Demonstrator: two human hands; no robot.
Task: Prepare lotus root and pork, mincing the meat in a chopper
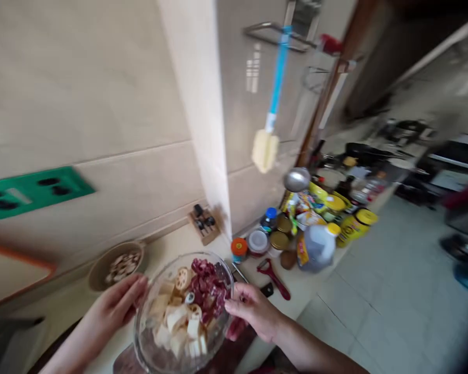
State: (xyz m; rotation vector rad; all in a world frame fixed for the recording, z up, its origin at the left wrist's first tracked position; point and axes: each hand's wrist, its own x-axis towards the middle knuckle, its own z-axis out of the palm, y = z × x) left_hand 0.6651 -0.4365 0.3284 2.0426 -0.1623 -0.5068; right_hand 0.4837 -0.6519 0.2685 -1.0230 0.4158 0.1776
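Note:
A clear glass bowl (140, 332) is tilted toward me in the lower middle of the head view. Inside it, red sliced raw meat (208, 288) fills the upper right. Pale lotus root chunks (177, 317) take up the left and bottom. My right hand (257, 311) is closed on the bowl's right rim, thumb over the edge. My left hand (117, 306) is closed at the left rim; its fingertips are partly hidden and blurred. Below the bowl lies a dark brown cutting board (125, 362), with a piece of red meat (237, 329) visible under my right hand.
A basin of pale pieces (97, 267) stands by the wall at left. A knife block (209, 236) sits in the corner. A red peeler (276, 279) lies right of the bowl, before jars and a large plastic jug (317, 249). A blue-handled sponge brush (278, 78) hangs above.

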